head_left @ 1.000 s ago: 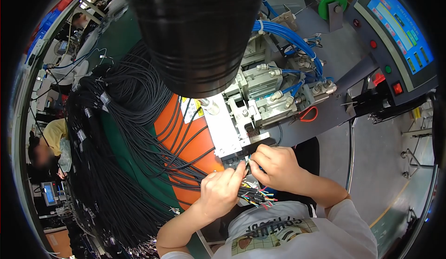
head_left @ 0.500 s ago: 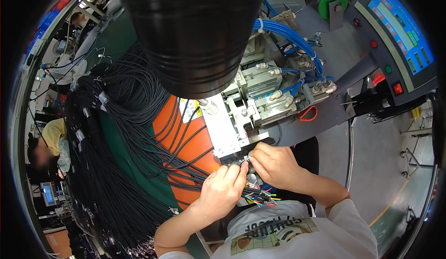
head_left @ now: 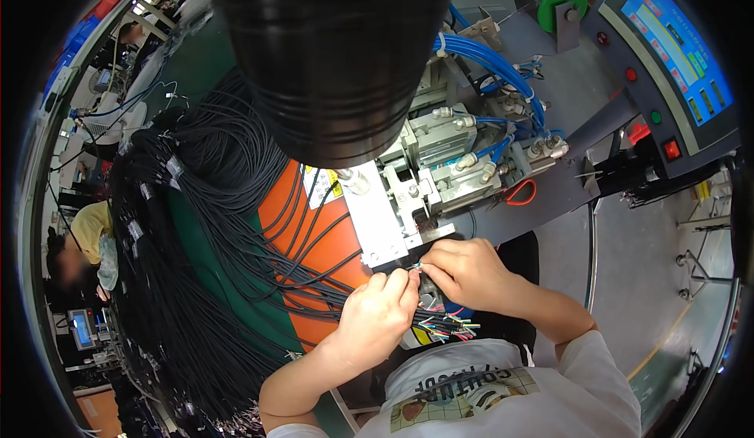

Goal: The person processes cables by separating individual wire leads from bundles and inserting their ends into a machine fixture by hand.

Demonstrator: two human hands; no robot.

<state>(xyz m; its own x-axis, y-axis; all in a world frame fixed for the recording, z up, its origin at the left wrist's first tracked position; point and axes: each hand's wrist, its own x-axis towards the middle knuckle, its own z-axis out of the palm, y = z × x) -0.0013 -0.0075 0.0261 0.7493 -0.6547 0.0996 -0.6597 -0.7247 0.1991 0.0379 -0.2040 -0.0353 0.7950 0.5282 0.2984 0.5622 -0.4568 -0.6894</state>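
My left hand (head_left: 377, 316) is closed in a pinch on the end of a black cable, close to the front edge of the machine fixture (head_left: 378, 226). Facing it, my right hand (head_left: 470, 274) pinches the thin coloured wires (head_left: 416, 267) at that cable's tip; the fingertips of both hands nearly meet. Most of the held cable is hidden behind my left fingers. Below my hands, a bunch of cable ends (head_left: 452, 326) with bared red, green, white and yellow wires lies close to my shirt.
Long black cables (head_left: 228, 147) spread over the orange board (head_left: 314, 249) on the left. A large black cylinder (head_left: 330, 69) hangs overhead. Blue air tubes (head_left: 487, 53), red-handled scissors (head_left: 520, 193) and a control screen (head_left: 679, 49) are at the right. Another person (head_left: 90, 234) sits far left.
Both hands have shifted slightly around the cable tip, and its coloured wires show a little more between the fingertips. The bunch of wire ends below has moved slightly right.
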